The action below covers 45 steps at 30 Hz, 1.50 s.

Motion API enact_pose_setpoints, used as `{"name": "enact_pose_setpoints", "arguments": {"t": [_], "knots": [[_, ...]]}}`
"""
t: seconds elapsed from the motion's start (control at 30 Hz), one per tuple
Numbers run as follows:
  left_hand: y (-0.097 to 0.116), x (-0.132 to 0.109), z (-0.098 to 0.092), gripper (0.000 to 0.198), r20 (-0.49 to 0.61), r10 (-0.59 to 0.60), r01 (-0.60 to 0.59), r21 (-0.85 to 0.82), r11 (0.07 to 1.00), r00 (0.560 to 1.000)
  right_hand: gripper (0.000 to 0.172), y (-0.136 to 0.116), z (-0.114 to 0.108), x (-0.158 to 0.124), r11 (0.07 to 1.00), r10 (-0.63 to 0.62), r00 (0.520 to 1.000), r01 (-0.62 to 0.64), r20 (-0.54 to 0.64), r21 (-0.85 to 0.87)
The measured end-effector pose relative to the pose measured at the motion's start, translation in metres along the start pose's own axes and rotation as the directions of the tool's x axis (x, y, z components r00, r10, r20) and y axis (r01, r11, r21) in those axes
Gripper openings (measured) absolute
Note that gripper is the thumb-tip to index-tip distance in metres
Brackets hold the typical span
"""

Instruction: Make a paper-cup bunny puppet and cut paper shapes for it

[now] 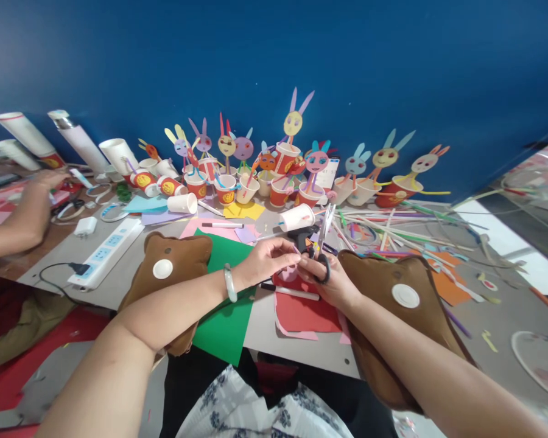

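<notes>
My right hand (334,285) is closed round a pair of scissors (326,226), its blades pointing up and away from me and a dark handle loop at my fingers. Thumb and fingers of my left hand (270,260) are pinched together, meeting the right fingertips. A small pink paper piece (290,274) shows just under the fingertips; I cannot tell whether it is held or lies on the red sheet. Below the hands are red paper (305,311) with pink sheets under it and a white marker (296,293). Green paper (228,304) lies under my left forearm.
Paper cups with rabbit-faced paper figures (293,123) line the blue wall. Brown cushions (158,304) (393,328) flank my hands. Coloured strips (402,228) spread at the right. A power strip (107,252) lies left, near another person's arm (22,213).
</notes>
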State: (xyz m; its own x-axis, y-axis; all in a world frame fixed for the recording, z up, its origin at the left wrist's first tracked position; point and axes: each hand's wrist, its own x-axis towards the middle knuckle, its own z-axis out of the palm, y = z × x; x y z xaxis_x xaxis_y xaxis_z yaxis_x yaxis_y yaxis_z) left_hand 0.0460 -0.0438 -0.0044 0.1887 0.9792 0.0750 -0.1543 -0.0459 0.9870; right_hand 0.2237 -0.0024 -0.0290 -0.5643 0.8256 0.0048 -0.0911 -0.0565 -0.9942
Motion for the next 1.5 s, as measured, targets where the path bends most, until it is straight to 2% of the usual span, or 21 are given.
{"name": "enact_pose_setpoints", "arguments": {"t": [0.2,0.37,0.77,1.17,1.33,1.5], "knots": [[-0.0019,0.0009,-0.0002,0.031,-0.03,0.009,-0.008,0.019,1.0,1.0,0.032,0.0042,-0.0022,-0.0003,0.998,-0.006,0.999,0.004,-0.039,-0.06],[0.0002,0.0008,0.0004,0.034,-0.034,-0.023,0.023,0.019,1.0,0.999,0.032,0.0046,-0.0019,0.0,0.999,-0.008,0.999,0.007,-0.039,-0.045],[-0.0016,0.0026,-0.0005,0.031,-0.044,-0.006,0.007,0.008,1.0,0.999,0.033,0.002,-0.0003,0.001,0.999,0.011,0.998,-0.013,-0.063,-0.031],[-0.0026,0.0034,0.0006,0.015,-0.067,0.001,0.001,0.029,1.0,0.998,0.034,0.0046,-0.0008,0.0002,1.0,0.002,0.998,-0.004,-0.069,-0.028],[0.0007,0.0012,0.0015,0.02,-0.045,-0.026,0.027,0.029,0.999,0.999,0.032,0.0059,-0.0006,-0.0006,1.0,0.001,0.997,-0.003,-0.072,-0.021],[-0.0005,0.0015,0.0002,0.03,-0.043,0.023,-0.019,0.091,0.996,0.999,0.031,0.0077,-0.001,-0.0015,0.999,0.009,0.998,-0.012,-0.065,-0.036]]}}
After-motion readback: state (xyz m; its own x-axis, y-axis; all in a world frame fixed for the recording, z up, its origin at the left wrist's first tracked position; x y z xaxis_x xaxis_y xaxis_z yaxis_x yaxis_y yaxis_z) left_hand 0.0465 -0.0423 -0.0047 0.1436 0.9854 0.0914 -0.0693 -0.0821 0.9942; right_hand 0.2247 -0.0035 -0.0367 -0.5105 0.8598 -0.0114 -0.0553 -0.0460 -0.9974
